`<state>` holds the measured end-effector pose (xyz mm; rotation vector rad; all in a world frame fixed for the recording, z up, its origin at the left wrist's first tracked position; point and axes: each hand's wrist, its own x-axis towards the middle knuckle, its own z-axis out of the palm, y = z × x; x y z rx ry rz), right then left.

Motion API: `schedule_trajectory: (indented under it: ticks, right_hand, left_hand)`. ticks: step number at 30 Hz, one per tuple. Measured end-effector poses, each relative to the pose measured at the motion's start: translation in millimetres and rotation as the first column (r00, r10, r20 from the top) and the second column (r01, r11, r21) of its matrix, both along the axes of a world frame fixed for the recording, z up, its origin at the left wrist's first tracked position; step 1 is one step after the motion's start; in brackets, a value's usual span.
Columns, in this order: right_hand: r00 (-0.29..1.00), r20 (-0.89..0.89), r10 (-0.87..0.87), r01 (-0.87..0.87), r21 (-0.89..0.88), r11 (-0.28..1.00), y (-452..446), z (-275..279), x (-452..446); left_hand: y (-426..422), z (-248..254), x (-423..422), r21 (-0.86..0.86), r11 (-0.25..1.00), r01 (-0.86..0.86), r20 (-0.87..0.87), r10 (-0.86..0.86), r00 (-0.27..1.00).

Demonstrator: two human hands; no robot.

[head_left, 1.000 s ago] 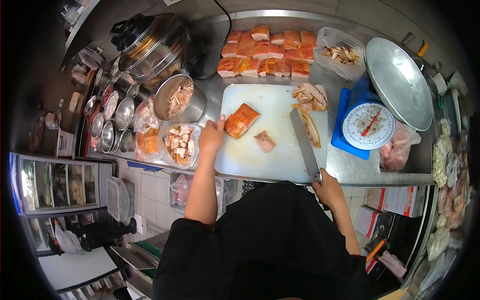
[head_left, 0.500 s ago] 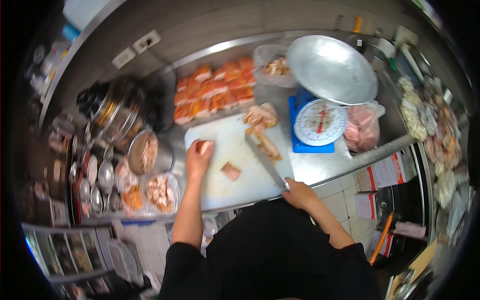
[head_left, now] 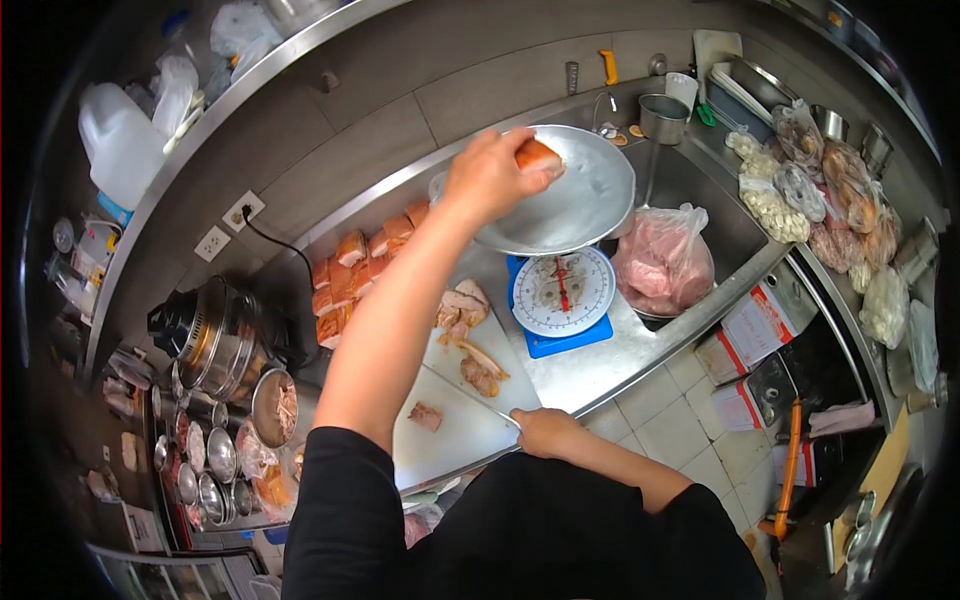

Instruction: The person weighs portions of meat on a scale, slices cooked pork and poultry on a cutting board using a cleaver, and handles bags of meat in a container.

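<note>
My left hand (head_left: 492, 178) is closed around a block of pork (head_left: 540, 157) with a reddish-brown top, over the round metal pan (head_left: 590, 195) of a blue kitchen scale (head_left: 563, 335). Whether the pork touches the pan is unclear. In my right hand (head_left: 548, 433) is the handle of a knife (head_left: 465, 390), whose blade extends across the white cutting board (head_left: 515, 375). A small meat piece (head_left: 426, 416) and strips of trimmings (head_left: 482, 372) lie on the board. Rows of pork blocks (head_left: 345, 285) sit behind it, partly hidden by my left arm.
A plastic bag of pink meat (head_left: 665, 262) rests at the sink (head_left: 720, 190), right of the scale. To the left stand a metal pot (head_left: 270, 410) with meat, several metal bowls (head_left: 222, 455) and a black-lidded appliance (head_left: 205, 325). Bagged food (head_left: 850, 185) fills the right counter.
My left hand has carried the pork block from the cutting board up and right to the scale pan. The knife stays in my right hand near the board's edge. The camera view has shifted.
</note>
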<state>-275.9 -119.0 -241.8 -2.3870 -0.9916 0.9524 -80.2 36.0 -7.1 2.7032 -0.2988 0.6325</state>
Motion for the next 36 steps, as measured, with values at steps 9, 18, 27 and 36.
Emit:
schedule_trajectory:
  ticks: [9,18,27,36]
  right_hand:
    - [0.999,-0.033,-0.010,0.013,0.086,0.996,-11.5,-7.8,7.0]
    - [0.999,-0.041,0.021,-0.017,0.101,0.995,-11.6,-11.8,9.6]
    - [0.999,-0.042,0.028,-0.024,0.098,0.995,-10.8,-17.0,12.0]
    - [0.999,-0.035,0.030,-0.027,0.086,0.996,-9.0,-17.5,12.7]
  left_hand:
    - [-7.2,-55.1,32.9,0.171,0.982,-0.079,-0.137,0.103,0.985]
    - [-3.6,-51.8,31.8,0.194,0.978,-0.080,-0.268,0.131,0.954]
    - [-4.0,-43.7,30.0,0.219,0.972,-0.084,-0.280,0.145,0.949]
    - [-0.7,-53.4,35.1,0.233,0.972,-0.038,-0.328,0.115,0.938]
